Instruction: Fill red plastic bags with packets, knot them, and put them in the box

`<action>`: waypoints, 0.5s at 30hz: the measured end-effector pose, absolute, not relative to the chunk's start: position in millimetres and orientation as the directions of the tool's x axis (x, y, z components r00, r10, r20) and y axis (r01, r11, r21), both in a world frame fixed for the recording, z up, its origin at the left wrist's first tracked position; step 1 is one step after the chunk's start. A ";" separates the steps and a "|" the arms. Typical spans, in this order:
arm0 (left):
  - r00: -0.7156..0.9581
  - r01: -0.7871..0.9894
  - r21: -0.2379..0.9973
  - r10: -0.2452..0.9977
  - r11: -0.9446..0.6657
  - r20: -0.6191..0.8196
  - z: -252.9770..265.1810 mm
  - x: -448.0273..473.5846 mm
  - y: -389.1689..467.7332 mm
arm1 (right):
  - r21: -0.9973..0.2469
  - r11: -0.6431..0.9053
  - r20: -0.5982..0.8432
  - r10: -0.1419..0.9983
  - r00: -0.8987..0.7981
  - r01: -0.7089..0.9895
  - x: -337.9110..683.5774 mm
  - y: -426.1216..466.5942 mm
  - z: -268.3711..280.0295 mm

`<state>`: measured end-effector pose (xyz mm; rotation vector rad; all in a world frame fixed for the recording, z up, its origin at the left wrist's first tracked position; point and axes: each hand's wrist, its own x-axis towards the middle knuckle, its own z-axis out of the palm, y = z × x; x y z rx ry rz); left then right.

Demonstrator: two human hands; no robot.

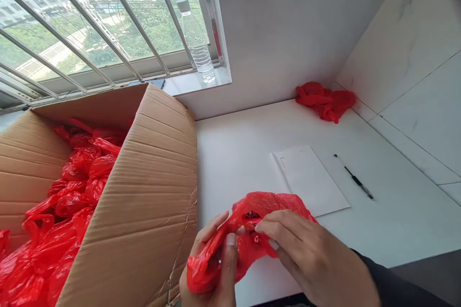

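Both hands grip one red plastic bag (pixel 268 204) low in the middle, just above the white table (pixel 237 153). My left hand (pixel 216 268) pinches the bag's lower left part, thumb on top. My right hand (pixel 309 254) lies over the bag's right side with its fingers pressed into the crumpled plastic. Something dark shows through the plastic near my fingertips.
A big open cardboard box (pixel 147 187) at left holds several red bags (pixel 72 187). Another crumpled red bag (pixel 326 100) lies in the far corner. A white sheet of paper (pixel 309 182) and a black pen (pixel 355 180) lie beyond my hands. A clear water bottle (pixel 196 43) stands on the barred window's sill.
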<state>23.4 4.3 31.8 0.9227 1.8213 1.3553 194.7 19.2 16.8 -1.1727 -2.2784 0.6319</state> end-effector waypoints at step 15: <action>-0.446 0.361 0.920 0.894 0.154 0.025 20.3 13.0 8.2 | -0.591 0.543 0.317 0.836 -0.447 0.596 196.1 16.7 47.6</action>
